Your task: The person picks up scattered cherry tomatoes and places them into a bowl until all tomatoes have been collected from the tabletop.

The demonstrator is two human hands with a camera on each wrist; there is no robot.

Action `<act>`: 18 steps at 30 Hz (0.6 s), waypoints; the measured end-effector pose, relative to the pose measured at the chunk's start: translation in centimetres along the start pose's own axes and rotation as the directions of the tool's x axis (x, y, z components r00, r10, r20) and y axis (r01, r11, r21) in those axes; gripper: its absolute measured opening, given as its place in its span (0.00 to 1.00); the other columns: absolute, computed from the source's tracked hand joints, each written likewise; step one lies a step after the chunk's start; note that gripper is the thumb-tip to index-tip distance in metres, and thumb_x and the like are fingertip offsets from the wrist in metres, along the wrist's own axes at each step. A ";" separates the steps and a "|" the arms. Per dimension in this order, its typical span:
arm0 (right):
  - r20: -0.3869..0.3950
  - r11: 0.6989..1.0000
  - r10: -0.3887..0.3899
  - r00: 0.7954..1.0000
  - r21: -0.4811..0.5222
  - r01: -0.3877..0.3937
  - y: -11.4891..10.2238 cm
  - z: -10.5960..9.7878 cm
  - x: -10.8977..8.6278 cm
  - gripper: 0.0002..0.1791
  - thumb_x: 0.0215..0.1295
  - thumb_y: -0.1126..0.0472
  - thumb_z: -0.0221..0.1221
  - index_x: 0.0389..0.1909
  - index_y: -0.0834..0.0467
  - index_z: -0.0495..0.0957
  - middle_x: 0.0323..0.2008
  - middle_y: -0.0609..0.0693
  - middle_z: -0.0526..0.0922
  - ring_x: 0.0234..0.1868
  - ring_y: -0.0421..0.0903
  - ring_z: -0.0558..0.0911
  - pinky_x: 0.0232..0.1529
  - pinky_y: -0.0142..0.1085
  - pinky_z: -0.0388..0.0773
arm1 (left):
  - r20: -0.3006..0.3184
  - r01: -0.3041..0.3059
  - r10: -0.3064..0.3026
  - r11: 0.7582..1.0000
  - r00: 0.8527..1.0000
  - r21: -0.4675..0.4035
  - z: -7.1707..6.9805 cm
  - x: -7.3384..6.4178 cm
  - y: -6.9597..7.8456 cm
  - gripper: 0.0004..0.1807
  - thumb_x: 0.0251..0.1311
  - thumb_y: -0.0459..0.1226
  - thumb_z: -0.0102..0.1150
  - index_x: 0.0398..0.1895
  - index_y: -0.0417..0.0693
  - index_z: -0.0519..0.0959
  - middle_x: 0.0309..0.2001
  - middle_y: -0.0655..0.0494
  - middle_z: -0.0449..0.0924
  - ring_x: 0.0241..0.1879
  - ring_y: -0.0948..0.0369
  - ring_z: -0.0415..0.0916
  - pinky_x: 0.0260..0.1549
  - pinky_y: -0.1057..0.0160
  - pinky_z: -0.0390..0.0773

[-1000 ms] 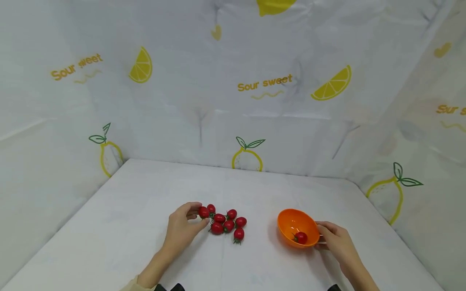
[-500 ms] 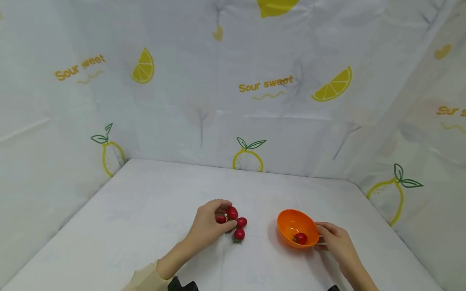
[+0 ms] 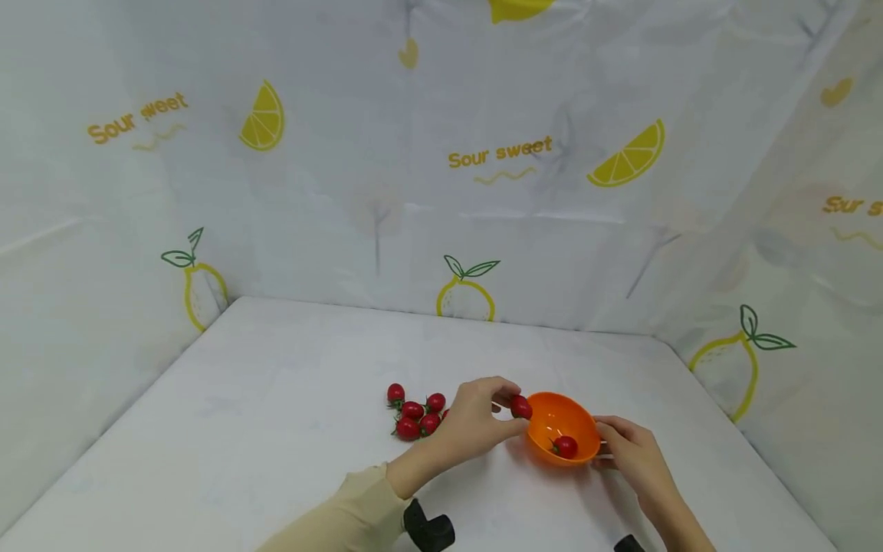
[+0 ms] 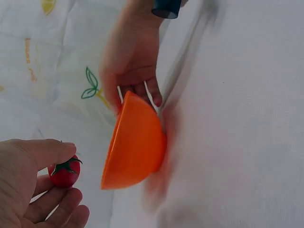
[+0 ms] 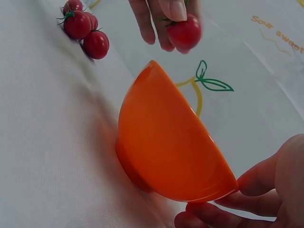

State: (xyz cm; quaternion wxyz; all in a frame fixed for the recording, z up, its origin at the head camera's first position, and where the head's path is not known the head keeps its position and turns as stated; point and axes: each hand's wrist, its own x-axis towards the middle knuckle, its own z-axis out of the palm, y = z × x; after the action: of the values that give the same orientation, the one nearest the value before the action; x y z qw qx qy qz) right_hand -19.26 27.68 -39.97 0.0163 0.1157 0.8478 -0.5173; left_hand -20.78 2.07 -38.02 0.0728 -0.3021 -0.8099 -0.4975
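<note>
Your left hand [image 3: 483, 412] pinches one tomato [image 3: 521, 407] between thumb and fingers, the gap no wider than the fruit. Your right hand [image 3: 636, 452] holds the bowl [image 3: 560, 415] by its right side, digits at the rim and against the outer wall.

Position: the pinched tomato is at the bowl's left rim; both wrist views put it above rim height, apart from the bowl. Step in hand, as judged: lowering it in. Suggest you carry it a little right, past the rim, then down inside before loosening the thumb; a release here could clip the edge and roll off. Best set it to the left of the tomato already inside [image 3: 566, 447], which lies toward the near side. Brace the bowl lightly with your right hand; too hard a squeeze may tip it. Cannot tell whether its foot sits flat on the desk [image 3: 310, 383].

Appearance: pinched fruit red, glossy, slightly oval, skin whole where visible; green calyx [image 4: 68, 165] spread like a star. Likely slick and prone to roll. At least six loose tomatoes [image 3: 407, 428] lie bunched to the left on the desk, your left hand partly covering one.
</note>
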 end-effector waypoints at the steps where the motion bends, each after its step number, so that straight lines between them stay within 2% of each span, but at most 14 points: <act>1: 0.001 1.000 -0.002 1.000 0.002 0.002 0.0 0.0 0.0 0.24 0.77 0.57 0.45 0.61 0.72 0.69 0.49 0.65 0.79 0.37 0.49 0.81 0.37 0.38 0.82 | 0.008 0.005 -0.005 1.000 1.000 0.002 0.5 0.2 0.0 0.19 0.56 0.36 0.71 0.50 0.39 0.80 0.43 0.61 0.81 0.42 0.67 0.78 0.42 0.67 0.78; 7: -0.004 1.000 0.000 1.000 0.006 0.000 -0.1 0.1 0.0 0.23 0.77 0.57 0.46 0.61 0.72 0.70 0.50 0.65 0.78 0.37 0.49 0.81 0.37 0.39 0.82 | 0.033 0.050 -0.051 0.998 0.998 0.040 2.0 0.7 -0.3 0.16 0.56 0.36 0.70 0.47 0.41 0.82 0.42 0.62 0.81 0.45 0.59 0.76 0.44 0.68 0.74; 11: -0.005 1.000 -0.008 1.000 -0.002 0.008 -0.1 0.1 0.0 0.23 0.77 0.57 0.46 0.60 0.72 0.70 0.51 0.66 0.78 0.37 0.49 0.81 0.37 0.39 0.82 | 0.024 0.053 -0.055 0.996 0.998 0.067 2.3 0.8 -0.5 0.15 0.56 0.36 0.70 0.46 0.42 0.82 0.43 0.60 0.82 0.47 0.59 0.76 0.47 0.65 0.74; 18: -0.003 1.000 -0.012 1.000 -0.007 0.012 0.0 0.0 0.0 0.23 0.77 0.57 0.46 0.60 0.72 0.70 0.49 0.66 0.79 0.36 0.49 0.81 0.36 0.39 0.82 | 0.026 0.092 -0.094 0.994 0.995 0.062 2.9 1.0 -0.6 0.17 0.55 0.37 0.72 0.47 0.42 0.81 0.43 0.59 0.81 0.46 0.58 0.75 0.44 0.67 0.75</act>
State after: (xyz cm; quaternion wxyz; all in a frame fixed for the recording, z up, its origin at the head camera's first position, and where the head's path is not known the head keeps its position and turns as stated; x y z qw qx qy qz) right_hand -19.24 27.70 -39.98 0.0121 0.1115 0.8503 -0.5142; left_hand -21.33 4.79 -39.49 0.0468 -0.2688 -0.8389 -0.4710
